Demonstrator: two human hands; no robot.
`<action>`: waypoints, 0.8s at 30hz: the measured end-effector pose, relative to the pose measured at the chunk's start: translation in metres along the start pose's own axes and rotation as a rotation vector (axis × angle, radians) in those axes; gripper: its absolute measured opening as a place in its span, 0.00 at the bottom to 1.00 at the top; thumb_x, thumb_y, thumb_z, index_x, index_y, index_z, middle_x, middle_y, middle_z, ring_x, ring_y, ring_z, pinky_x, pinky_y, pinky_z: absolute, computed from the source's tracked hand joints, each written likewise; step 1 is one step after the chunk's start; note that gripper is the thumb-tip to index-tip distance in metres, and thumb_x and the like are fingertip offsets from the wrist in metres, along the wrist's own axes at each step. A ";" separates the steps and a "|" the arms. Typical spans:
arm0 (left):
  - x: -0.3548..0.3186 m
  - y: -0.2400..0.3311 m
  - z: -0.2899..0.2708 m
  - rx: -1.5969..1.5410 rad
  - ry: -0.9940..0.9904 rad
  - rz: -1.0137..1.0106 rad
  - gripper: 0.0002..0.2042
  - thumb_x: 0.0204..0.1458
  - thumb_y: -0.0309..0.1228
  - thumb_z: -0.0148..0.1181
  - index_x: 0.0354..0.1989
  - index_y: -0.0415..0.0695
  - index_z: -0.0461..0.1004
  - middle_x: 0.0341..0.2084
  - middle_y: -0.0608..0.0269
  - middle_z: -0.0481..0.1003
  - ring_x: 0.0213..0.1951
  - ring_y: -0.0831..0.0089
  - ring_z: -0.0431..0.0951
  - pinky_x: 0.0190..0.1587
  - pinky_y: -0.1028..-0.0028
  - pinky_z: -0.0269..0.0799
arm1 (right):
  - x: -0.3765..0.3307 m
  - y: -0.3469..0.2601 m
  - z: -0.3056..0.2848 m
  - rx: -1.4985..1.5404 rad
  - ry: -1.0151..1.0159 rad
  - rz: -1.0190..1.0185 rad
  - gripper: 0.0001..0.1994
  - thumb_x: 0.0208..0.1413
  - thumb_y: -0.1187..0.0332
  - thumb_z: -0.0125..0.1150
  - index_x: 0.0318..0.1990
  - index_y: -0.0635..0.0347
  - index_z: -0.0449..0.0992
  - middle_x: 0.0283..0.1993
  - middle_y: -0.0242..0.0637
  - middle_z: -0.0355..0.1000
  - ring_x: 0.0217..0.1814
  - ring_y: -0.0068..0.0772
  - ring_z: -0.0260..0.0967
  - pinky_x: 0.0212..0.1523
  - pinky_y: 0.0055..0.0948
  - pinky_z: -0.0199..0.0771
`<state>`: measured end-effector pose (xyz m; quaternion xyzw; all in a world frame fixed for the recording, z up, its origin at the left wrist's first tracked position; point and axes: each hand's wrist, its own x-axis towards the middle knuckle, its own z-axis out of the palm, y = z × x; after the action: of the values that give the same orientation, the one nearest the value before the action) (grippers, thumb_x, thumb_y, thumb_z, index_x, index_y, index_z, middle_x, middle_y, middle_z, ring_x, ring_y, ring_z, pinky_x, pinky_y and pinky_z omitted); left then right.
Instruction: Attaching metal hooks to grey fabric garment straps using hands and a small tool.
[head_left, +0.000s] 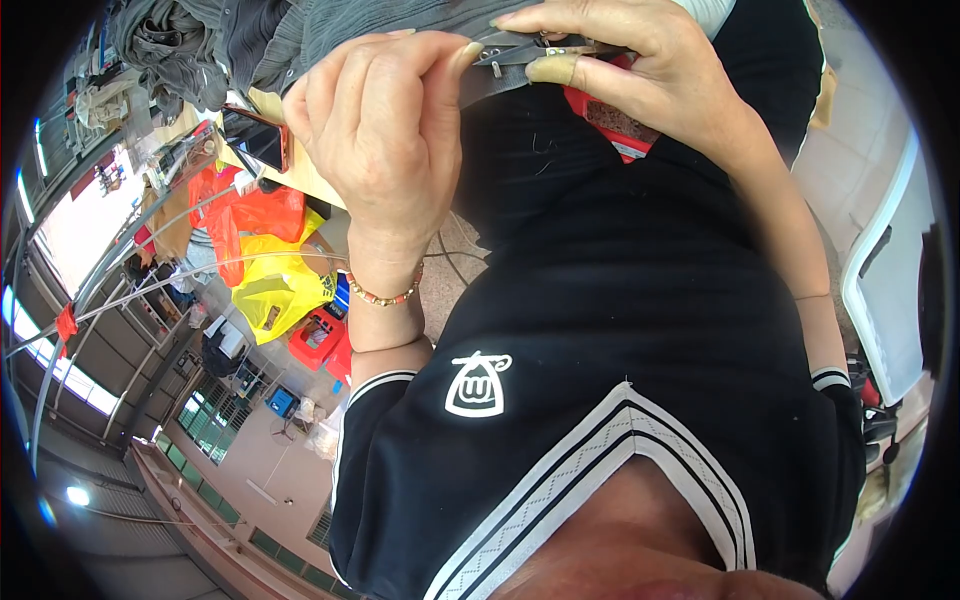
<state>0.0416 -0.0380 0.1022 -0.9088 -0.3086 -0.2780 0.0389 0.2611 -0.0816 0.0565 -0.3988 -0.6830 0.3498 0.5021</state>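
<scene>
Grey cloth (400,35) is pinched between thumb and fingers of the left hand (385,130). Small metal snips (530,48) are clamped in the right hand (630,65), just beside the left thumb, touching the cloth's edge.

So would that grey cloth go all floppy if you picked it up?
Probably floppy: the grey cloth bunches in soft folds and creases. It likely bends easily, since the left hand pinches its edge between the fingers. It looks light for its size, as that pinch and the right hand with the small metal snips seem enough to handle it.
</scene>
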 end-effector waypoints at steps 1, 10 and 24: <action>0.000 0.001 -0.001 -0.001 0.000 -0.001 0.05 0.51 0.30 0.68 0.35 0.49 0.79 0.30 0.69 0.77 0.39 0.69 0.77 0.46 0.68 0.62 | 0.000 0.000 0.000 0.000 -0.001 0.001 0.16 0.50 0.76 0.70 0.48 0.66 0.80 0.33 0.39 0.71 0.34 0.32 0.70 0.33 0.26 0.69; 0.001 0.000 0.004 -0.049 0.004 -0.046 0.04 0.53 0.30 0.67 0.35 0.49 0.78 0.27 0.70 0.76 0.35 0.68 0.75 0.45 0.68 0.62 | 0.001 -0.004 0.001 0.014 -0.016 -0.015 0.15 0.51 0.75 0.70 0.47 0.66 0.80 0.32 0.39 0.71 0.31 0.32 0.71 0.31 0.27 0.69; -0.008 -0.021 0.001 0.033 0.158 -0.038 0.03 0.55 0.24 0.66 0.36 0.41 0.79 0.31 0.65 0.81 0.28 0.76 0.72 0.34 0.79 0.69 | 0.004 -0.007 0.002 0.106 0.047 0.132 0.15 0.50 0.76 0.71 0.48 0.66 0.81 0.33 0.35 0.74 0.32 0.25 0.69 0.31 0.23 0.66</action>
<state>0.0247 -0.0248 0.0953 -0.8773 -0.3265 -0.3444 0.0726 0.2574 -0.0809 0.0634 -0.4239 -0.6236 0.4085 0.5144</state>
